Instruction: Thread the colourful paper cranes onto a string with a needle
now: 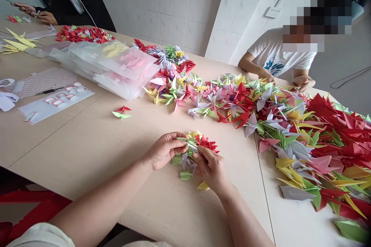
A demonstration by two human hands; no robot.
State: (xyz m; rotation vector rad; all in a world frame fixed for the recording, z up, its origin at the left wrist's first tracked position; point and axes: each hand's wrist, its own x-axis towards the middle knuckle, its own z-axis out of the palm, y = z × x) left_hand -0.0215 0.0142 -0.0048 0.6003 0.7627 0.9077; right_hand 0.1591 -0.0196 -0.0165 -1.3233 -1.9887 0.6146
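Note:
My left hand (164, 149) and my right hand (211, 168) meet over a small cluster of folded paper cranes (193, 150) on the pale wooden table (95, 150). The cluster mixes green, grey, yellow and red cranes. My left fingers pinch a green and grey crane at the cluster's left side. My right fingers close on the same bunch from the right, and a yellow crane (203, 186) shows under that palm.
A long heap of coloured paper cranes (261, 104) runs across the table to the right edge. Clear plastic bags (116, 67) lie at the back left beside label sheets (55, 102). Two loose cranes (121, 112) lie apart. A person in white (275, 56) and another in black (72, 4) sit opposite.

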